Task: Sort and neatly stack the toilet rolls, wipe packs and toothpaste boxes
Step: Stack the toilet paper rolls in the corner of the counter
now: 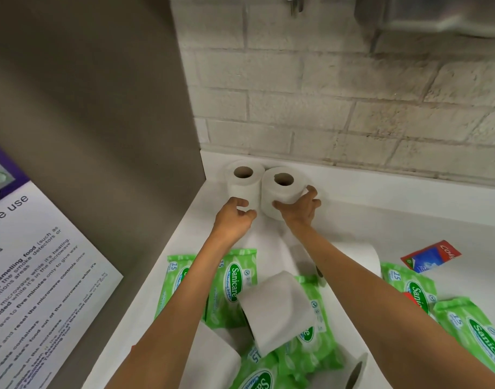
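Note:
Two white toilet rolls stand upright side by side in the back corner of the white counter (381, 209): the left roll (242, 186) and the right roll (281, 193). My right hand (299, 209) grips the right roll, thumb on its front and fingers round its right side. My left hand (235, 217) sits at the foot of the left roll with loosely curled fingers holding nothing. Nearer me lie several more rolls, one (277, 310) on top of several green wipe packs (235, 282). A red and blue toothpaste box (430, 256) lies at the right.
A tall grey panel (100, 108) walls off the left side, with a printed microwave notice (44, 262) on it. A white brick wall (324, 108) runs behind the counter. A metal dispenser (437, 15) hangs at the top right.

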A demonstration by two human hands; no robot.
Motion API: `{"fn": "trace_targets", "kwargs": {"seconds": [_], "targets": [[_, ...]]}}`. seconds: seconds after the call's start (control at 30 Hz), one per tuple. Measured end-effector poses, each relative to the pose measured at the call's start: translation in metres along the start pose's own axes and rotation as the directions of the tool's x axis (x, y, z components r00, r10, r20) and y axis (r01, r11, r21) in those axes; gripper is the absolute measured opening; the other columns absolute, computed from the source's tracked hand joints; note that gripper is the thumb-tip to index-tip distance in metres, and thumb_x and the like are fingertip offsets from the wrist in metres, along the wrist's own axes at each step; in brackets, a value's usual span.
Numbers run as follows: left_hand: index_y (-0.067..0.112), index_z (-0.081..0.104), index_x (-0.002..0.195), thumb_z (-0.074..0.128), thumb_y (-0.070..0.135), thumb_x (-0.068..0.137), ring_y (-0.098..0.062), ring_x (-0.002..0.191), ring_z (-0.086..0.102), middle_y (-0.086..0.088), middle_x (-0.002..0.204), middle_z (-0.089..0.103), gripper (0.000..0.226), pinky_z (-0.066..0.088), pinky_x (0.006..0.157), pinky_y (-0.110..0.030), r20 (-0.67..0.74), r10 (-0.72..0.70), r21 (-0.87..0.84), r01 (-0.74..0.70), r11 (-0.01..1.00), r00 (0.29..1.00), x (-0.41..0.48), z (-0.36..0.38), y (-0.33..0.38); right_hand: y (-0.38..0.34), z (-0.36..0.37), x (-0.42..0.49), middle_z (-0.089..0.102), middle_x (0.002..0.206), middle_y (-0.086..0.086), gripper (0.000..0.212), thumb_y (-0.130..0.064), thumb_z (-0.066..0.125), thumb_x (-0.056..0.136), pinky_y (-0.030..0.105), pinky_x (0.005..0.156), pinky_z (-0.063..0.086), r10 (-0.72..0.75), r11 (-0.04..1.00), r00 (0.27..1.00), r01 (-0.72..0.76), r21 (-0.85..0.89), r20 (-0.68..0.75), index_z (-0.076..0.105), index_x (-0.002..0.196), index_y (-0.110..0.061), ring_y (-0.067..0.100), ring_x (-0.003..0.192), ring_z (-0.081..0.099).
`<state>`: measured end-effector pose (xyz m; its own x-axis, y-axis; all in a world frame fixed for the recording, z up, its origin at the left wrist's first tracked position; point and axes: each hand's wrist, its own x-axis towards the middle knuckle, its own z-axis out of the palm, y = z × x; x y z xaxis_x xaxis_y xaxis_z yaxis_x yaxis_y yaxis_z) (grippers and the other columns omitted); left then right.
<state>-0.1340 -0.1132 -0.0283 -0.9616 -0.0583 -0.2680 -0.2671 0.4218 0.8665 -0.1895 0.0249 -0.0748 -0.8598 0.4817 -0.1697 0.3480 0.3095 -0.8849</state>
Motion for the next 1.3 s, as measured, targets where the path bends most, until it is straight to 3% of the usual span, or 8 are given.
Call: {"fn": "trace_targets", "kwargs": {"seconds": [0.27,0.57,0.7,0.8,0.93,1.07,1.17,1.3], "targets": [[0.015,0.049,0.121,0.055,0.021,0.089,-0.029,0.103,0.063,-0.01,0.11,0.062,0.033,0.048,0.096,-0.04,0.011,-0.002,-0.002,0.002,1.0,1.0,0.003,0.0,-0.002,-0.004,-0.005,0.008,0.037,0.139,0.017,0.092,-0.018,0.079,0.069,0.037,0.097,0.041,0.004,0.999,0.999,-0.002,-0.038,0.053,0.021,0.14,-0.008,0.034,0.123,0.047],[0.013,0.049,0.123,0.054,0.019,0.089,-0.023,0.086,0.06,-0.008,0.101,0.06,0.035,0.046,0.087,-0.033,0.014,0.036,-0.016,-0.035,0.999,0.999,-0.008,0.003,0.013,-0.015,-0.027,-0.007,0.031,0.143,0.017,0.097,-0.016,0.076,0.073,0.04,0.1,0.04,0.084,0.996,0.99,-0.089,0.032,0.117,0.01,0.145,-0.013,0.036,0.126,0.042],[0.012,0.048,0.124,0.054,0.019,0.089,-0.023,0.085,0.059,-0.007,0.099,0.059,0.036,0.043,0.081,-0.031,0.025,0.059,-0.008,-0.059,0.998,0.998,-0.026,0.003,0.021,-0.018,-0.048,-0.02,0.04,0.14,0.013,0.081,-0.021,0.073,0.076,0.038,0.102,0.041,0.059,0.994,0.982,-0.075,0.078,0.18,0.025,0.141,-0.013,0.031,0.126,0.046],[0.012,0.047,0.124,0.055,0.021,0.089,-0.025,0.089,0.061,-0.006,0.095,0.059,0.037,0.043,0.08,-0.03,0.031,0.087,0.013,-0.088,0.996,0.996,-0.044,0.002,0.025,-0.02,-0.068,-0.035,0.055,0.129,0.011,0.058,-0.023,0.071,0.079,0.034,0.096,0.047,0.025,0.991,0.965,-0.058,0.122,0.26,0.046,0.13,-0.012,0.027,0.116,0.056],[0.014,0.048,0.122,0.056,0.021,0.089,-0.023,0.09,0.058,-0.005,0.094,0.057,0.035,0.041,0.079,-0.029,0.043,0.137,0.031,-0.138,0.99,0.99,-0.076,-0.001,0.027,-0.02,-0.097,-0.068,0.06,0.102,0.008,0.046,-0.021,0.067,0.083,0.02,0.061,0.044,-0.068,0.99,0.932,0.02,0.138,0.355,0.052,0.125,-0.009,0.019,0.078,0.06],[0.013,0.049,0.123,0.057,0.022,0.089,-0.025,0.096,0.056,-0.001,0.089,0.053,0.036,0.043,0.085,-0.031,-0.003,0.182,0.152,-0.179,0.972,0.983,-0.107,-0.009,0.018,-0.012,-0.111,-0.098,0.06,0.097,0.008,0.037,-0.021,0.066,0.084,0.019,0.058,0.042,-0.114,0.989,0.907,0.064,0.133,0.406,0.055,0.117,-0.01,0.012,0.064,0.056],[0.012,0.046,0.127,0.058,0.025,0.088,-0.029,0.108,0.056,-0.011,0.111,0.055,0.042,0.044,0.093,-0.034,-0.04,0.183,0.314,-0.162,0.936,0.982,-0.129,-0.019,0.003,-0.006,-0.111,-0.119,0.059,0.095,0.008,0.028,-0.02,0.066,0.084,0.02,0.059,0.041,-0.131,0.986,0.892,0.072,0.15,0.432,0.054,0.109,-0.014,0.012,0.063,0.055],[0.013,0.042,0.132,0.061,0.03,0.086,-0.03,0.124,0.047,-0.016,0.135,0.044,0.053,0.042,0.099,-0.037,-0.058,0.117,0.437,-0.081,0.896,0.991,-0.152,-0.033,-0.026,0.001,-0.099,-0.148,0.059,0.084,0.002,0.024,-0.018,0.066,0.084,0.018,0.057,0.042,-0.128,0.987,0.861,0.063,0.148,0.491,0.054,0.105,-0.014,0.011,0.063,0.054]]}}
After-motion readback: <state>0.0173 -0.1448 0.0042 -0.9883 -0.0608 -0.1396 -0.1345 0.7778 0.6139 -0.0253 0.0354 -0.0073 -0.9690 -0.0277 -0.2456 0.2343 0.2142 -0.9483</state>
